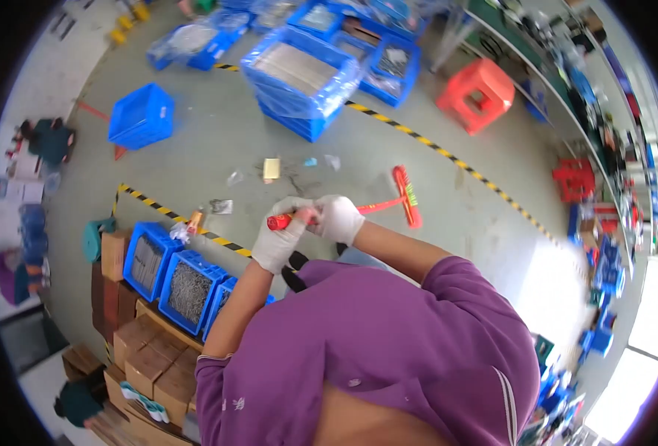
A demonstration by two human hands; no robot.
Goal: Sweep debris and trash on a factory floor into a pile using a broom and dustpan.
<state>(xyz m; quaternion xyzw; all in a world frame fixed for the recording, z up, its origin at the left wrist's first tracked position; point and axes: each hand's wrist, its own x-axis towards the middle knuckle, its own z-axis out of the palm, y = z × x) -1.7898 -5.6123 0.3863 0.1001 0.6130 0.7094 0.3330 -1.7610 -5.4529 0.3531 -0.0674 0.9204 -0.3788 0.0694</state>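
Observation:
A red broom is held in both my hands, which wear white gloves with bare fingertips. My left hand wraps round the handle close to its red end. Right beside it, my right hand is closed on the same handle. From there the handle runs to the right, down to a red broom head with yellow-green bristles on the grey floor. In front of my hands lie scraps of litter: a yellowish piece of card, a small blue scrap and clear plastic bits.
A large plastic-lined blue crate stands ahead, with an empty-looking blue crate to its left. Red stools are at the right, near a long workbench. Blue bins of metal parts and cardboard boxes line my left.

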